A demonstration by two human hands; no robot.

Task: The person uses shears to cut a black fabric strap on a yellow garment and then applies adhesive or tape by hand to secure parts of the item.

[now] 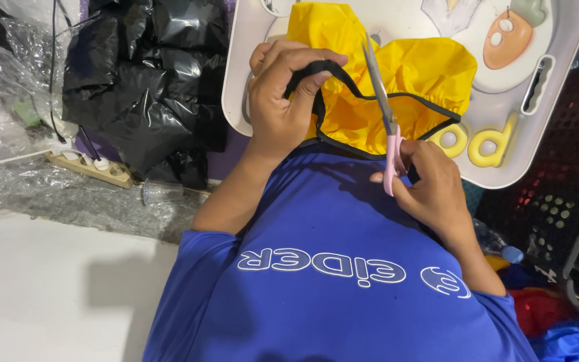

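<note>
My left hand (pixel 283 100) pinches the black elastic edge of a yellow fabric piece (pixel 397 87) and lifts it off a white lap tray (pixel 544 127). My right hand (pixel 430 188) grips pink-handled scissors (pixel 384 110). Their blades point up and away, lying against the black trim close to my left fingers. The yellow fabric is bunched on the tray, its black border looping down toward my blue shirt (pixel 330 268).
Black plastic bags (pixel 149 80) are heaped at the upper left beside clear plastic wrap (pixel 15 74). A power strip (pixel 88 164) lies on the floor. A dark crate (pixel 564 181) stands at the right, with red and blue cloth (pixel 551 315) below it.
</note>
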